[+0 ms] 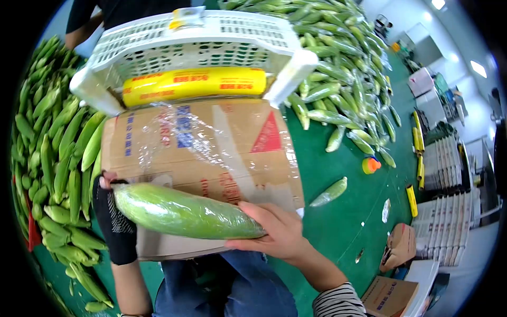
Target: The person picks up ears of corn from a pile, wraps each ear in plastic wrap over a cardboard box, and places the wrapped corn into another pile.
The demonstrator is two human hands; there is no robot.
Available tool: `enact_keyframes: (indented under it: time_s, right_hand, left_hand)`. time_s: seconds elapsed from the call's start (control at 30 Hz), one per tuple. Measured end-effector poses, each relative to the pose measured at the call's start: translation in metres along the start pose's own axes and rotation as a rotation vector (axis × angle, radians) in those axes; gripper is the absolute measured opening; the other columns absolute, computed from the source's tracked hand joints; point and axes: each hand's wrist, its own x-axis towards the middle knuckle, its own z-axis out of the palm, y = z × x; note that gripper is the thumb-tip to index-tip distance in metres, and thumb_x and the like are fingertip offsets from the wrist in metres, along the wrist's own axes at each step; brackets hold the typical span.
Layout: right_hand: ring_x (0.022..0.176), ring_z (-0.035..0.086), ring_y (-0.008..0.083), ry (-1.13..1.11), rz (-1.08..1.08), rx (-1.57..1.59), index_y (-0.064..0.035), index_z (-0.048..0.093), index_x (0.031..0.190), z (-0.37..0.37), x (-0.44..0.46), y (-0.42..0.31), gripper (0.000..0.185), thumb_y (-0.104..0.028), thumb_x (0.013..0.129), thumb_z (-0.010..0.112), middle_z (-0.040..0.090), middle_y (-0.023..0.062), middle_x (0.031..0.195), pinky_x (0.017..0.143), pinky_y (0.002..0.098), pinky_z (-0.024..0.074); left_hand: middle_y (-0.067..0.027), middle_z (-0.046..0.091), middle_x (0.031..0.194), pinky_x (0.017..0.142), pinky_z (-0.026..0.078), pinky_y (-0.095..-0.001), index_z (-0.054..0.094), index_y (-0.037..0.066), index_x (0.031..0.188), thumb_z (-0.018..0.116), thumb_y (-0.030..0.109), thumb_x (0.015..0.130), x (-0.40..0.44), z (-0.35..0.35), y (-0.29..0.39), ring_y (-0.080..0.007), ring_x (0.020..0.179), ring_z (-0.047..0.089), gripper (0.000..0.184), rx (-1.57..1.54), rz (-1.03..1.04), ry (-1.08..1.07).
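A green ear of corn in its husk [182, 211], wrapped in shiny clear film, lies crosswise between my hands above the cardboard [243, 127]. My left hand [115, 222], in a black fingerless glove with white dots, grips its left end; most of those fingers are hidden. Bare, my right hand [280, 232] closes on the other end, thumb on top and fingers beneath. Beyond the cardboard, a yellow roll of cling film [195, 84] rests along the white plastic crate [253, 29]. Loose film clings to the cardboard.
Unwrapped corn ears [63, 158] are heaped on the left, and film-wrapped ears [343, 74] on the right. One wrapped ear [330, 193] lies alone on the green floor [338, 232]. An orange object [371, 165] sits nearby. Behind the crate is another person [121, 11].
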Motion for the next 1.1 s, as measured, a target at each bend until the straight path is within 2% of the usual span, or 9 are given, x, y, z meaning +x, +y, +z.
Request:
enact_keyframes:
  time_s: [0.1,0.2,0.27,0.4,0.5,0.6,0.77,0.93,1.1]
  right_hand:
    - [0.068,0.059,0.0268,0.540,-0.005,0.326,-0.0051,0.064,0.096,-0.018,-0.007,0.019,0.031,-0.035,0.091,0.057,0.064,0.0115,0.083,0.082,0.0412,0.0475]
    - [0.078,0.054,0.0234,1.015,0.199,1.373,-0.0087,0.056,0.106,-0.012,0.005,0.020,0.031,-0.035,0.096,0.044,0.062,0.0089,0.087,0.083,0.0440,0.0462]
    - [0.093,0.056,0.0247,0.943,0.165,1.756,-0.0099,0.049,0.120,-0.006,-0.004,0.025,0.036,-0.033,0.093,0.051,0.061,0.0108,0.096,0.087,0.0454,0.0469]
    - [0.115,0.052,0.0319,0.873,0.342,1.491,-0.0159,0.037,0.139,0.026,-0.023,-0.001,0.071,-0.053,0.084,0.061,0.052,0.0130,0.126,0.099,0.0494,0.0440]
    - [0.119,0.051,0.0325,0.830,0.393,1.609,-0.0113,0.038,0.139,0.023,-0.052,0.013,0.065,-0.049,0.088,0.056,0.051,0.0160,0.129,0.101,0.0491,0.0436]
    - [0.106,0.058,0.0275,0.997,0.572,1.490,-0.0027,0.051,0.123,-0.022,-0.099,0.082,0.049,-0.041,0.093,0.045,0.059,0.0141,0.113,0.092,0.0445,0.0473]
    - [0.120,0.049,0.0249,1.321,1.002,1.070,-0.0039,0.042,0.136,-0.082,-0.181,0.247,0.069,-0.051,0.088,0.060,0.052,0.0100,0.129,0.103,0.0405,0.0372]
    - [0.137,0.027,0.0385,1.032,1.290,0.409,-0.0037,0.048,0.137,-0.064,-0.244,0.411,0.093,-0.067,0.071,0.067,0.017,0.0223,0.153,0.109,0.0482,0.0306]
    - [0.135,0.020,0.0526,0.694,1.728,0.016,-0.0125,0.058,0.132,-0.080,-0.212,0.419,0.095,-0.071,0.058,0.072,-0.011,0.0237,0.155,0.109,0.0528,0.0283]
  left_hand:
    - [-0.0048,0.060,0.084,0.069,0.048,-0.0293,0.059,-0.002,0.098,0.049,0.047,0.097,-0.021,-0.021,-0.009,-0.0155,0.076,0.057,0.050,0.473,-0.082,-0.314]
    - [-0.0123,0.066,0.104,0.086,0.047,-0.0338,0.061,-0.005,0.113,0.052,0.058,0.091,-0.064,0.015,0.007,-0.0194,0.095,0.060,0.068,0.629,-0.128,-0.654]
    - [-0.0175,0.065,0.115,0.097,0.042,-0.0354,0.057,-0.002,0.126,0.055,0.057,0.090,-0.076,0.042,0.019,-0.0208,0.108,0.059,0.069,0.642,-0.024,-0.746]
    - [-0.0221,0.065,0.111,0.092,0.047,-0.0389,0.050,-0.002,0.133,0.062,0.048,0.089,-0.095,0.083,0.037,-0.0299,0.107,0.063,0.068,0.813,-0.130,-0.973]
    - [-0.0256,0.063,0.108,0.083,0.051,-0.0401,0.041,-0.001,0.138,0.066,0.041,0.087,-0.104,0.123,0.023,-0.0408,0.102,0.063,0.071,0.930,0.203,-1.255]
    - [-0.0198,0.059,0.117,0.083,0.051,-0.0352,0.036,-0.001,0.142,0.063,0.031,0.090,-0.107,0.152,0.022,-0.0279,0.104,0.062,0.066,1.017,0.255,-1.453]
    - [-0.0163,0.060,0.109,0.082,0.051,-0.0347,0.043,-0.001,0.137,0.064,0.014,0.087,-0.087,0.128,-0.012,-0.0270,0.096,0.063,0.056,0.974,0.234,-1.238]
    - [-0.0162,0.063,0.101,0.084,0.050,-0.0348,0.048,-0.002,0.132,0.063,0.011,0.087,-0.057,0.126,-0.031,-0.0297,0.095,0.063,0.049,1.068,0.356,-1.186]
    - [-0.0167,0.063,0.089,0.070,0.050,-0.0390,0.058,-0.002,0.116,0.059,0.006,0.087,-0.035,0.120,-0.060,-0.0330,0.079,0.063,0.030,1.024,0.419,-0.962]
